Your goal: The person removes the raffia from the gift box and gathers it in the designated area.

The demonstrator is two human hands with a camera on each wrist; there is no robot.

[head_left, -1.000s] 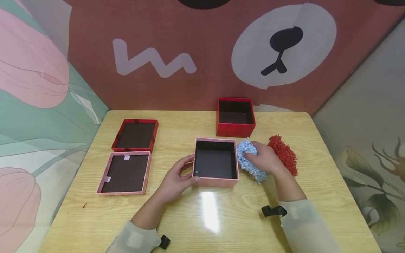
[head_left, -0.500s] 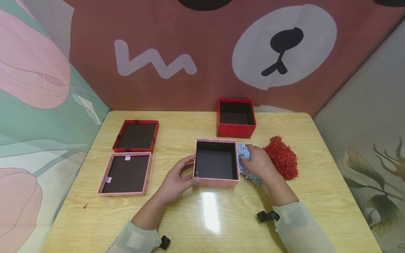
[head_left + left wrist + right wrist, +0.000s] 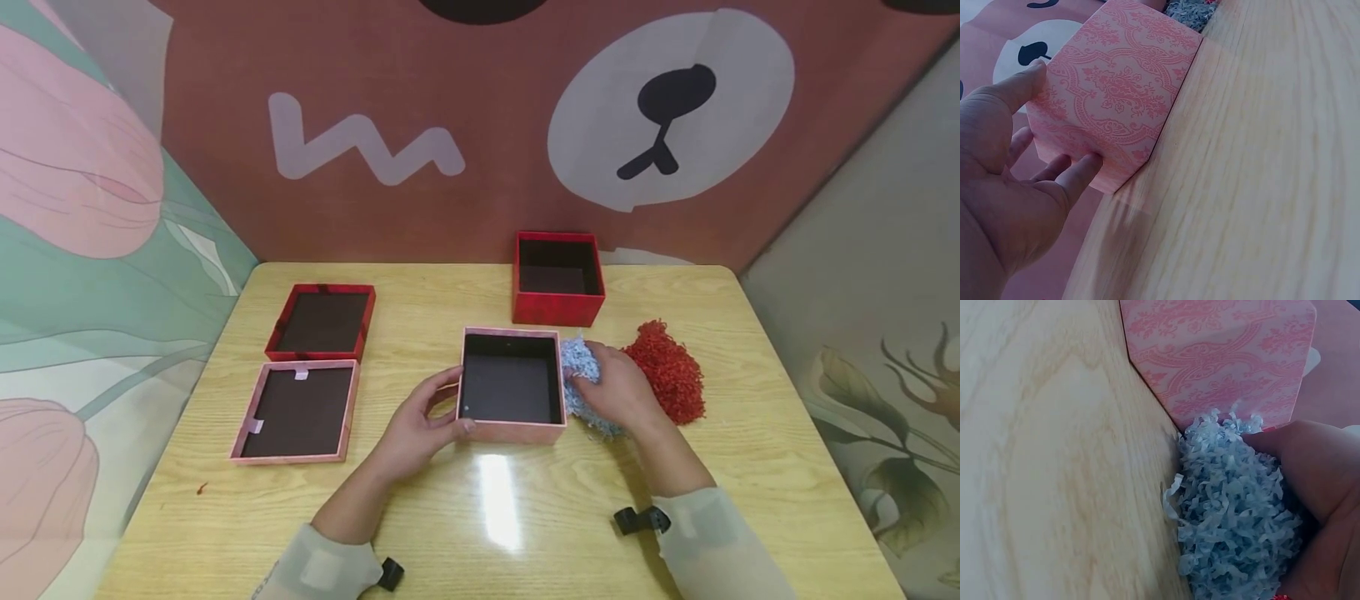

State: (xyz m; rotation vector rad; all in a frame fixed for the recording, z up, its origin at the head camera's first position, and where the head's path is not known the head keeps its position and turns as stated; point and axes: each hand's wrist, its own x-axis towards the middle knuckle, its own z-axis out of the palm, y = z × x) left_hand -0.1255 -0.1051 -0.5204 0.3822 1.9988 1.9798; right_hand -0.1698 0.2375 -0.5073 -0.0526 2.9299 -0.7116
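Observation:
A pink patterned box [image 3: 512, 431] with a dark inside stands at mid-table. My left hand [image 3: 417, 427] holds its near left corner, thumb [image 3: 1030, 82] on the front face and fingers on the left side. Just right of the box, my right hand [image 3: 619, 387] grips a clump of light blue shredded paper [image 3: 581, 360]. In the right wrist view, the shredded paper [image 3: 1232, 512] lies against the pink box's side, with my thumb pressing into its top. The other right fingers are mostly hidden behind the paper.
A heap of red shredded paper [image 3: 667, 372] lies right of my right hand. An open red box [image 3: 558, 309] stands at the back. At left lie a red lid [image 3: 322, 321] and a pink lid [image 3: 300, 412], dark insides up. Walls [image 3: 495, 208] border the table.
My right hand has moved slightly left with the blue shredded paper, closer against the pink box, uncovering more of the red heap. My left hand and the box have stayed in place.

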